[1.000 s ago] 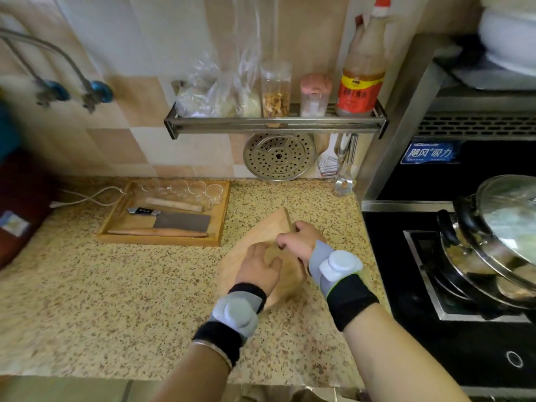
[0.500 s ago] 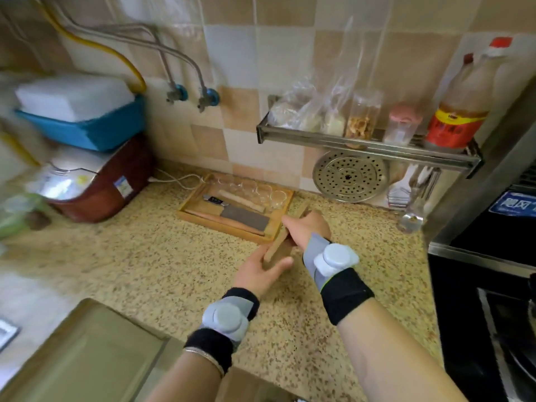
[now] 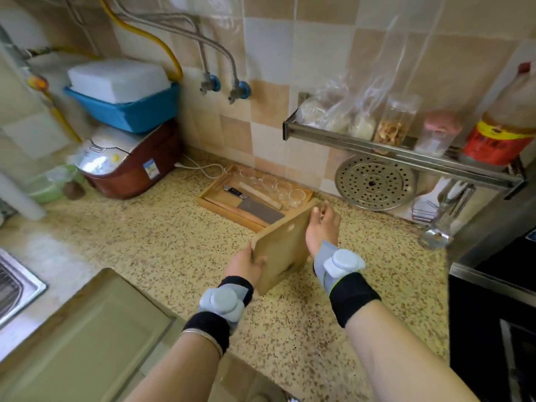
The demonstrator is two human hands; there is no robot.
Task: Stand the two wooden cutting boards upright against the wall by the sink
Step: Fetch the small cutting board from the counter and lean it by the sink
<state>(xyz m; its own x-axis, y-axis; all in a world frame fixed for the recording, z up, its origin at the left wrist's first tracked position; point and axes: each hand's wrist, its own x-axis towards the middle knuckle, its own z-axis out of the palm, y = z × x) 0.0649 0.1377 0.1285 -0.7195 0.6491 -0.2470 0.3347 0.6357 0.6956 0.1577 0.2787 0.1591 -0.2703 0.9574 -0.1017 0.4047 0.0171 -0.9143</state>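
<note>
A small wooden cutting board (image 3: 282, 248) with a hole near one corner is tipped up on its edge over the speckled counter (image 3: 162, 245). My left hand (image 3: 245, 264) grips its near left edge. My right hand (image 3: 322, 224) holds its far right side, fingers over the top corner. A second, larger greenish-tan board (image 3: 84, 340) lies flat at the lower left beside the steel sink (image 3: 14, 282). The tiled wall (image 3: 269, 68) rises behind the counter.
A wooden tray (image 3: 216, 205) with a cleaver, rolling pin and several glasses sits just behind the board. A red rice cooker (image 3: 130, 161) with a blue tub on top stands left. A metal shelf (image 3: 406, 152) with jars hangs right, above a perforated steamer plate. The stove is at far right.
The small board lay flat under both hands, then was raised on edge; now it is turned with its face toward me. The view has swung left, showing the sink and second board.
</note>
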